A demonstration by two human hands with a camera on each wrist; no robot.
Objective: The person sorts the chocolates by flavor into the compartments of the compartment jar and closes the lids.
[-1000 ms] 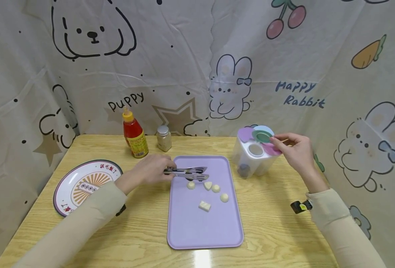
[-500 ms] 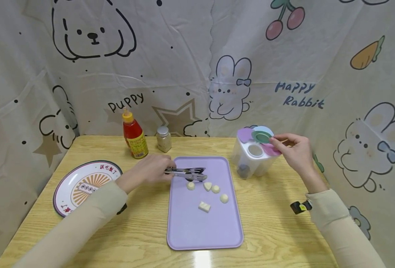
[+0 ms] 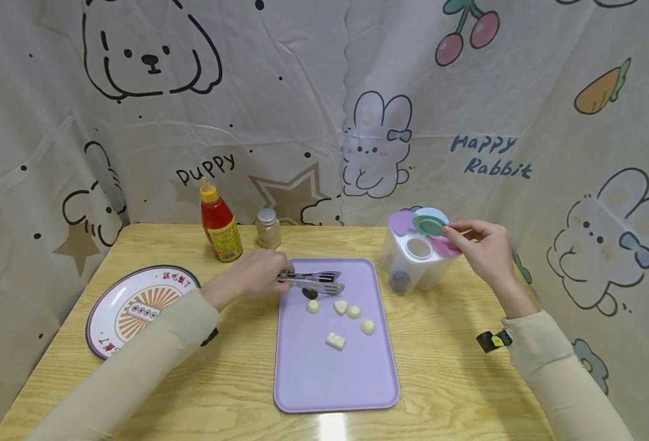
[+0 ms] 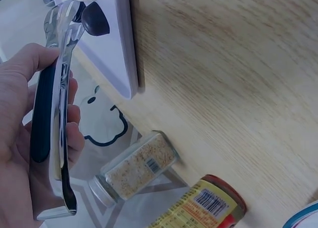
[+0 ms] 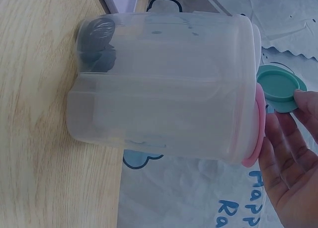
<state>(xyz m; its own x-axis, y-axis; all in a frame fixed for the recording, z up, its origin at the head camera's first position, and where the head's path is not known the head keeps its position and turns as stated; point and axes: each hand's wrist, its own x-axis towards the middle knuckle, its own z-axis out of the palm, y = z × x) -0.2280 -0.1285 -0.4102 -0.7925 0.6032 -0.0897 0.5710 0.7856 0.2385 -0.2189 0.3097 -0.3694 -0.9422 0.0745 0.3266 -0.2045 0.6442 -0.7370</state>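
My left hand (image 3: 253, 272) grips metal tongs (image 3: 315, 282) with a dark handle (image 4: 42, 118), held flat over the far end of a purple tray (image 3: 313, 380). A small dark round piece (image 3: 309, 293) lies on the tray just under the tong tips, and it also shows beside them in the left wrist view (image 4: 94, 19). Several pale dough-like pieces (image 3: 353, 311) lie mid-tray. My right hand (image 3: 484, 248) pinches the green lid (image 3: 429, 225) of a translucent container (image 3: 418, 263) and holds it up. Dark pieces (image 5: 97, 41) sit at the container's bottom.
A red sauce bottle (image 3: 221, 223) and a small spice jar (image 3: 268, 228) stand behind the tray. A patterned plate (image 3: 137, 300) lies at the left. A printed cloth backdrop closes in the wooden table (image 3: 457, 380) at the back and both sides.
My left hand and the tongs have shifted slightly right and up, so the dark piece now shows on the tray below the tips. The right hand has stayed still.
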